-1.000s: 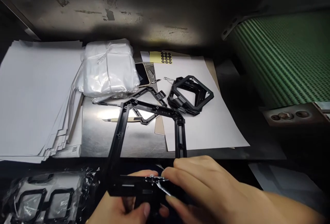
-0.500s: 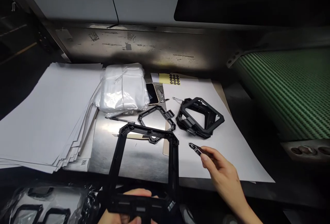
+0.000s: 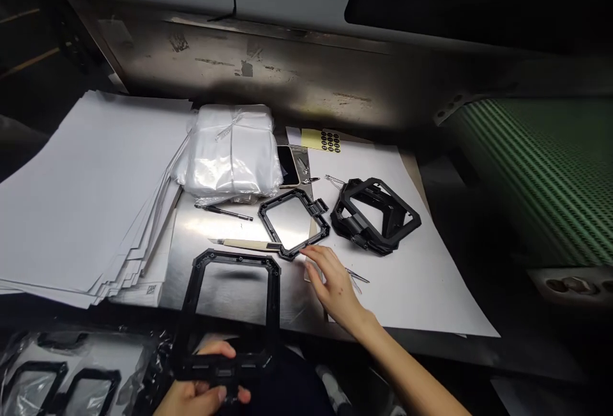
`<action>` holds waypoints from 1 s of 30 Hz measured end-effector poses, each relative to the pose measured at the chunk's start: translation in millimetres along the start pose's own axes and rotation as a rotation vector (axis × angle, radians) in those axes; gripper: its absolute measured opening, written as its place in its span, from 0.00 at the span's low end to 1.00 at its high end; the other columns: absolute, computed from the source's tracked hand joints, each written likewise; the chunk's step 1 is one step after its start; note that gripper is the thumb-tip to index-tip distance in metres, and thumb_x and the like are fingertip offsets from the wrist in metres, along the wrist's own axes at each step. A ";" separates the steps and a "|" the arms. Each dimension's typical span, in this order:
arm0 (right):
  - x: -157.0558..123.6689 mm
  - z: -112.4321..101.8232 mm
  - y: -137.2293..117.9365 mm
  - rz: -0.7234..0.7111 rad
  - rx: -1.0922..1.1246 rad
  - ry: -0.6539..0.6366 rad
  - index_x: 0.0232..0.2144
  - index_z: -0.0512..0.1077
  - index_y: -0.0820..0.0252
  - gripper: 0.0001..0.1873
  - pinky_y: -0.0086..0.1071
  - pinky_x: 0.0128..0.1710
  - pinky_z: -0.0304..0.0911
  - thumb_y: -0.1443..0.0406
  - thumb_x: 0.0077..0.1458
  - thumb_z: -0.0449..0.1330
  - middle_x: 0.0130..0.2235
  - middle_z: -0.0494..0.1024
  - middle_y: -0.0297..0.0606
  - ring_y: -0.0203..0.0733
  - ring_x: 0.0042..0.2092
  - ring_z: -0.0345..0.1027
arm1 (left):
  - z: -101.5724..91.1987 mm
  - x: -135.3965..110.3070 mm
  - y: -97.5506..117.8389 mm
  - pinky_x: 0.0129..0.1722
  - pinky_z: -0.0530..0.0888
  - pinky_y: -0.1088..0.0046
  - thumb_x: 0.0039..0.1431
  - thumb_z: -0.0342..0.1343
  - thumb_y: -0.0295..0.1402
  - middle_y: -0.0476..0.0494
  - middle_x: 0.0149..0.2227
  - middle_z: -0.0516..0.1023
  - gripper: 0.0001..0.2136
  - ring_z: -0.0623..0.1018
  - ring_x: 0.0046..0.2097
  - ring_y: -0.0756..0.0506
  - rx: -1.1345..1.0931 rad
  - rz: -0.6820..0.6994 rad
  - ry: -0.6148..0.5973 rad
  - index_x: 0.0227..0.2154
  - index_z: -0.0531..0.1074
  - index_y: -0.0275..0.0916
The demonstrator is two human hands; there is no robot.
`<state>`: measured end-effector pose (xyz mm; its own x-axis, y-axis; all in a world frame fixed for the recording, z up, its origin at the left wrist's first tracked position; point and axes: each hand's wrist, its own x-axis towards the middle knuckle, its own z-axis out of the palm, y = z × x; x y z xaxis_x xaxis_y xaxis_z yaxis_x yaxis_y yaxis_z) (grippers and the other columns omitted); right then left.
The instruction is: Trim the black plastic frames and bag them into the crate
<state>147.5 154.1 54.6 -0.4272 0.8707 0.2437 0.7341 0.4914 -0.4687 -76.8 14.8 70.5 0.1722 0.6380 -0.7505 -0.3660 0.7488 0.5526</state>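
My left hand (image 3: 201, 384) grips the lower bar of a black plastic frame (image 3: 272, 294), held upright in front of the bench edge. My right hand (image 3: 335, 285) reaches over the bench with its fingers stretched and apart. Its fingertips are at the near corner of a second black frame (image 3: 268, 221) lying flat; whether they touch it, I cannot tell. Beside that corner lies a craft knife (image 3: 246, 245) with a pale handle. Small nippers (image 3: 358, 276) rest on the white paper, partly hidden by my right hand.
More black frames (image 3: 378, 215) are stacked on white paper (image 3: 421, 294). Clear plastic bags (image 3: 232, 154), a pen (image 3: 225, 212), a phone (image 3: 288, 165) and paper sheets (image 3: 86, 192) lie on the bench. A green conveyor belt (image 3: 541, 179) runs at right; bagged frames (image 3: 90, 377) sit lower left.
My right hand has let go of the nippers, now on the paper, and moved left to the flat frame. The frame in my left hand has shifted left in view.
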 end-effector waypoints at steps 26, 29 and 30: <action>63.0 34.8 -94.1 -0.235 -0.521 -0.853 0.44 0.62 0.64 0.23 0.31 0.17 0.41 0.79 0.44 0.47 0.27 0.71 0.37 0.38 0.24 0.65 | -12.8 41.1 -35.6 0.40 0.61 0.67 0.55 0.43 0.36 0.49 0.19 0.64 0.15 0.67 0.31 0.46 -0.814 0.019 0.164 0.15 0.63 0.39; 65.2 40.3 -94.3 -0.269 -0.548 -0.836 0.45 0.61 0.65 0.22 0.31 0.16 0.42 0.79 0.45 0.46 0.26 0.70 0.37 0.39 0.24 0.65 | -12.4 40.1 -32.7 0.40 0.62 0.68 0.55 0.43 0.36 0.49 0.19 0.65 0.15 0.68 0.32 0.46 -0.827 0.005 0.166 0.15 0.63 0.39; 65.8 41.7 -94.0 -0.281 -0.551 -0.833 0.44 0.61 0.66 0.22 0.31 0.16 0.43 0.79 0.45 0.46 0.25 0.70 0.37 0.39 0.24 0.65 | -12.5 40.0 -32.5 0.40 0.62 0.68 0.55 0.43 0.36 0.49 0.19 0.65 0.15 0.68 0.32 0.45 -0.827 0.002 0.163 0.15 0.63 0.39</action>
<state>28.4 164.3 79.3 -0.6961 0.5355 -0.4782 0.6014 0.7987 0.0190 -69.4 13.7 18.0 0.0597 0.5574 -0.8281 -0.9292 0.3342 0.1580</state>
